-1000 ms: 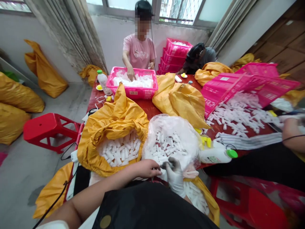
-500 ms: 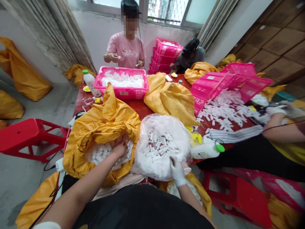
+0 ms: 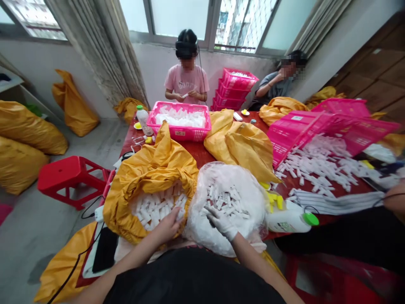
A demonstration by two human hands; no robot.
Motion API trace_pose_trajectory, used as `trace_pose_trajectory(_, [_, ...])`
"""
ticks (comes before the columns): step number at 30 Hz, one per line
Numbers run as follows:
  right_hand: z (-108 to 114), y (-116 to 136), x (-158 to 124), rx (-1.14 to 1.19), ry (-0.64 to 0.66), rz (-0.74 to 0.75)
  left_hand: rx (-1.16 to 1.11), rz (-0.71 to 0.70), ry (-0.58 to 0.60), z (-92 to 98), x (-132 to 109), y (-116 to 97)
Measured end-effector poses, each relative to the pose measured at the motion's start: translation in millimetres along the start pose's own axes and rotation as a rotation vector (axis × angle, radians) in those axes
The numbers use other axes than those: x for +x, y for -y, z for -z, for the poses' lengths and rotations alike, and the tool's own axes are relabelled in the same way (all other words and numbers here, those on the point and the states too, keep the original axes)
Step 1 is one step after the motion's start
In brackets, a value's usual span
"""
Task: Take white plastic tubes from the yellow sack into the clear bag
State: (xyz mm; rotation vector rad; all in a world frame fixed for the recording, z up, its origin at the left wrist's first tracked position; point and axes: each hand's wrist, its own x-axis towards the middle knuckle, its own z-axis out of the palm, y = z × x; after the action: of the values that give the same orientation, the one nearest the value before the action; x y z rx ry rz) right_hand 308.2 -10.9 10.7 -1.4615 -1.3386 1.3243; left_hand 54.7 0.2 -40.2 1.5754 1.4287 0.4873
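My bare left hand (image 3: 171, 223) is at the right side of the open yellow sack (image 3: 126, 185), its fingers closed around a small white plastic piece (image 3: 181, 214). Many similar white pieces (image 3: 152, 209) lie inside that sack. My right hand (image 3: 221, 221), in a white glove with dark fingertips, hovers over the near left part of a clear plastic bag (image 3: 253, 198). Its fingers are stretched out and nothing shows in them. Loose white pieces (image 3: 226, 198) fill the middle of this bag.
A pink basket (image 3: 179, 133) of white pieces stands behind the sack. To the right are a white bottle with a green cap (image 3: 289, 221), tipped pink baskets (image 3: 291, 131) and a spread of white pieces. A red stool (image 3: 63, 175) is at left. Two people sit across the table.
My left hand has come up from among the pieces to the sack's right edge. My right hand has shifted left over the clear bag. The view has tilted up and turned left.
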Motion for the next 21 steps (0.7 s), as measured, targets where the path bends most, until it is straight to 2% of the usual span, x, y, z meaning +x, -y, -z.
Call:
trace_pose_trajectory(2, [-12, 3, 6, 0.000, 0.102, 0.035, -0.004, -0.143, 0.090, 4.9, -15, -18])
trace_pose_trajectory(5, [-24, 10, 11, -0.002, 0.226, 0.098, 0.021, -0.261, 0.185, 13.6, -25, -36])
trace_pose_trajectory(9, [-34, 28, 13, -0.023, 0.324, 0.206, 0.042, -0.303, 0.305, 14.6, -27, -45])
trace_pose_trajectory(11, [-42, 36, 10, -0.027, 0.327, 0.274, -0.019, -0.294, 0.335, 10.6, -29, -48])
trace_pose_trajectory(12, [-48, 39, 7, 0.003, 0.285, 0.301, -0.074, -0.280, 0.332, 8.6, -30, -50])
trace_pose_trajectory(14, [-60, 41, 1, 0.133, 0.120, 0.308, -0.180, -0.239, 0.302, 6.4, -35, -56])
trace_pose_trajectory(17, [-76, 37, -8, 0.376, -0.157, 0.215, -0.221, -0.202, 0.255, 6.5, -43, -64])
trace_pose_trajectory(19, [-82, 33, -13, 0.424, -0.227, 0.183, -0.200, -0.199, 0.225, 6.3, -48, -66])
trace_pose_trajectory(21, [-84, 30, -17, 0.371, -0.209, 0.194, -0.203, -0.177, 0.198, 4.1, -50, -66])
